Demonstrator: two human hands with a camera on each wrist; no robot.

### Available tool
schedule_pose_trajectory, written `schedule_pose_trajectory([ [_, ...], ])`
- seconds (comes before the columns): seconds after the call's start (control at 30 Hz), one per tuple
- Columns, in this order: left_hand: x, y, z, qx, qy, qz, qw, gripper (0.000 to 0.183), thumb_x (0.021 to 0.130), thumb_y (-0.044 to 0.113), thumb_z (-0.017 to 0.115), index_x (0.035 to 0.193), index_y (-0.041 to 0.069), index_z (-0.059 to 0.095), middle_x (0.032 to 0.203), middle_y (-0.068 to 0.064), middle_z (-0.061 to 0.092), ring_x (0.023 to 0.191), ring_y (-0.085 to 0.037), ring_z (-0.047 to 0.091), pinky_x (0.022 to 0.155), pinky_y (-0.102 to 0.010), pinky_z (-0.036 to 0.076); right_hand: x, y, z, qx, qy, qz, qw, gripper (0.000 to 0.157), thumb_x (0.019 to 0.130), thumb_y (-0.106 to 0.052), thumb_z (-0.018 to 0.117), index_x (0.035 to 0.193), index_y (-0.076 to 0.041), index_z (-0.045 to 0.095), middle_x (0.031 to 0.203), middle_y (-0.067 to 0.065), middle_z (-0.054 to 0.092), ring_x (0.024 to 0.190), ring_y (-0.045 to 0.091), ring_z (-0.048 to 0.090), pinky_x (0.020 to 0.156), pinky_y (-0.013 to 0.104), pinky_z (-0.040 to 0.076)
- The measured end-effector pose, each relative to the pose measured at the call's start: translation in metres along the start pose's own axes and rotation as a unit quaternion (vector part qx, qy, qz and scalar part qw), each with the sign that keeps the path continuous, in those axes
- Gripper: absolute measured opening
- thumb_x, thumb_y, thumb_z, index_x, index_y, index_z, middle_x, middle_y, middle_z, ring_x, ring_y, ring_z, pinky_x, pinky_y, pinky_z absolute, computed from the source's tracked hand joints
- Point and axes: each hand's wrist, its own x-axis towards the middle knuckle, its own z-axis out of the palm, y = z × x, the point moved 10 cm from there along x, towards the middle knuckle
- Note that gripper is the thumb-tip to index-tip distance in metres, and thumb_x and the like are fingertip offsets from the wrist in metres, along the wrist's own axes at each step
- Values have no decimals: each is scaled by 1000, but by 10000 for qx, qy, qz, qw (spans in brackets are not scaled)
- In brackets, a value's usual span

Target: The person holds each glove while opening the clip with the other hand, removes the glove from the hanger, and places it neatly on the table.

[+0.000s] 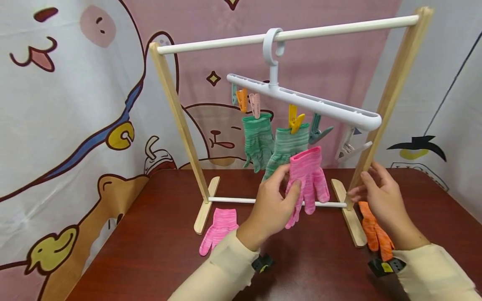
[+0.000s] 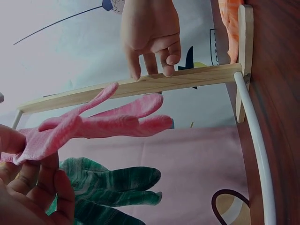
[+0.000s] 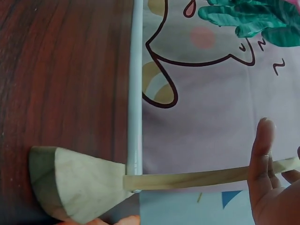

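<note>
My left hand (image 1: 274,205) pinches a pink knit glove (image 1: 306,177) between thumb and fingers, its cuff up and its fingers hanging down. Right at the right wooden post (image 1: 391,100) is my right hand (image 1: 384,205), holding nothing, its fingertips overlapping the post. Behind the pink glove, a green glove (image 1: 288,144) hangs from a yellow clothespin (image 1: 295,119). Farther left, another green glove (image 1: 259,140) hangs from a pink clothespin (image 1: 255,105). A grey-green clothespin (image 1: 319,128) and a white clothespin (image 1: 352,146) hang without gloves on the right half of the white hanger (image 1: 324,104).
The hanger hooks over the white top rod (image 1: 350,28) of a wooden stand. A lower rod (image 1: 231,200) joins its feet. A second pink glove (image 1: 220,230) lies on the table (image 1: 150,251) at left, an orange glove (image 1: 376,234) at right. An orange clothespin (image 1: 242,100) hangs at the hanger's left.
</note>
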Motion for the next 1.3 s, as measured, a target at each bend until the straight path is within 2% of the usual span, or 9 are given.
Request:
schedule_pose_trajectory([
  [0.13, 0, -3, 4, 1, -75, -97, 9999, 32, 99, 18, 58, 130, 8, 57, 92, -6, 68, 73, -3, 59, 64, -19, 54, 2, 8, -2, -211, 9, 115, 9997, 55, 108, -31, 35, 159, -13, 23, 123, -3, 49, 75, 3, 68, 63, 22, 58],
  [0.33, 0, -5, 6, 25, -101, -80, 9999, 32, 99, 17, 59, 130, 8, 57, 90, -7, 68, 70, -2, 58, 63, -19, 54, 4, 14, -2, -280, -26, 155, 9995, 54, 108, -32, 36, 155, -5, 31, 109, -4, 55, 76, 3, 67, 66, 21, 58],
  [0.43, 0, -6, 6, 60, -101, -92, 9999, 33, 99, 17, 59, 130, 9, 57, 88, -6, 67, 69, -2, 57, 62, -20, 53, 5, 14, -1, -128, -69, 107, 9998, 53, 108, -31, 38, 153, -4, 33, 105, -3, 57, 76, 4, 66, 66, 20, 57],
  [0.57, -1, -10, 8, 57, -215, -215, 9995, 33, 99, 18, 59, 131, 10, 57, 88, -5, 67, 68, -2, 57, 61, -21, 53, 6, 15, -1, -73, -85, 102, 9999, 53, 107, -31, 38, 153, -4, 33, 106, -2, 58, 76, 4, 66, 67, 20, 57],
  [0.7, -2, -13, 12, 27, -333, -364, 9988, 33, 99, 19, 59, 131, 12, 57, 90, -3, 67, 69, -2, 57, 62, -20, 54, 5, 16, -1, -361, -80, 166, 9992, 54, 108, -32, 34, 156, -5, 29, 117, 7, 53, 78, 3, 65, 69, 19, 56],
  [0.83, -2, -14, 14, 48, -406, -391, 9984, 31, 99, 20, 59, 129, 13, 59, 89, -2, 67, 68, -3, 56, 61, -20, 52, 5, 15, -1, -417, -78, 144, 9990, 55, 109, -32, 33, 156, -5, 28, 123, 14, 51, 79, 2, 65, 70, 18, 55],
  [1.07, -4, -17, 19, -120, -530, -531, 9971, 31, 99, 19, 58, 129, 13, 59, 91, -3, 66, 64, 0, 56, 60, -19, 53, 4, 12, -2, -419, -60, 122, 9990, 54, 108, -32, 33, 155, -5, 29, 114, 6, 54, 79, 2, 65, 70, 18, 56],
  [1.2, -6, -21, 23, -339, -645, -680, 9950, 31, 99, 19, 58, 130, 12, 58, 93, -4, 66, 56, 1, 57, 57, -21, 54, 4, 12, -3, -415, -50, 106, 9991, 54, 108, -32, 34, 154, -4, 30, 111, 1, 54, 78, 2, 65, 70, 18, 56],
  [1.3, -8, -25, 21, -322, -675, -784, 9941, 31, 99, 19, 58, 130, 14, 58, 93, -4, 66, 51, 1, 56, 53, -22, 53, 4, 11, -3, -360, -38, 43, 9993, 53, 108, -31, 35, 153, -3, 32, 109, -1, 55, 78, 2, 65, 70, 17, 56],
])
